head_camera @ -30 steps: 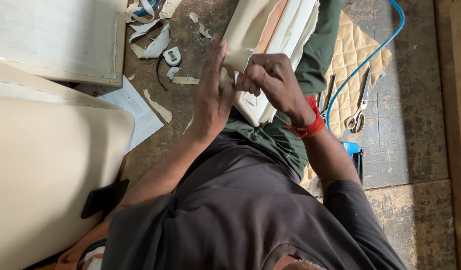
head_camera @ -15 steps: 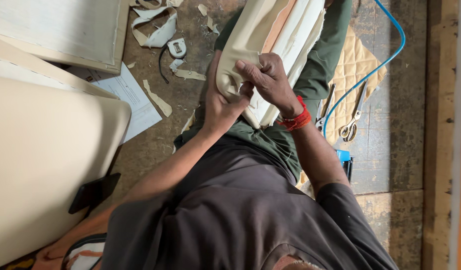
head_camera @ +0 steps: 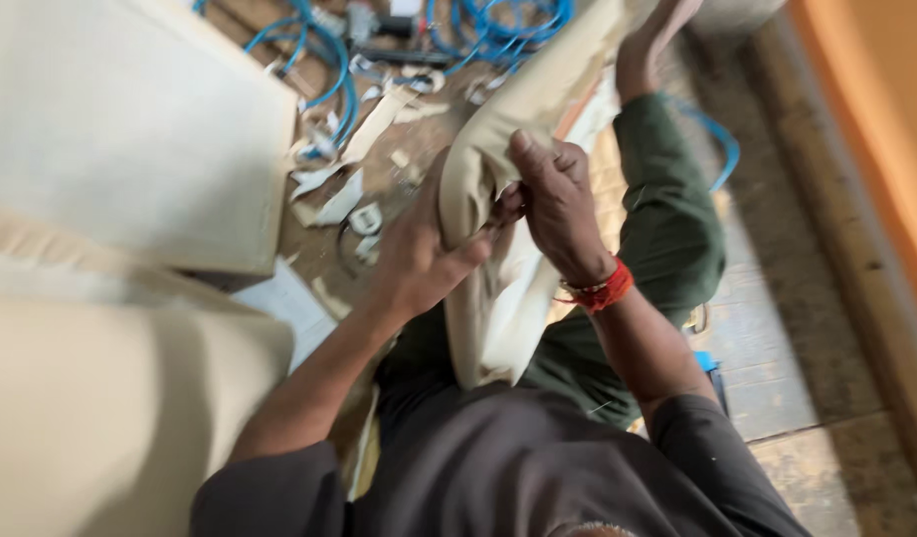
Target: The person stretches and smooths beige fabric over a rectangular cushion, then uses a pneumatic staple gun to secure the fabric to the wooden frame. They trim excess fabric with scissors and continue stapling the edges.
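A long cream-coloured padded cushion piece point(head_camera: 498, 298) with a beige fabric cover lies across my lap and runs up to the top of the view. My left hand point(head_camera: 419, 254) grips the beige fabric at the cushion's left edge. My right hand point(head_camera: 553, 199), with a red thread band at the wrist, pinches the same fabric fold from the right. Both hands meet at the cushion's rounded corner. My leg in green trousers point(head_camera: 667, 229) lies under the cushion.
A large cream upholstered panel point(head_camera: 110, 398) fills the lower left and a pale board point(head_camera: 130, 119) the upper left. Blue hose point(head_camera: 498, 30) and fabric scraps point(head_camera: 339, 189) litter the wooden floor at the top. An orange surface point(head_camera: 876, 119) runs along the right.
The view has swung, now showing the blue hose at the top. My hands stay on the cushion's corner, and the left hand has closed tighter on the fabric.
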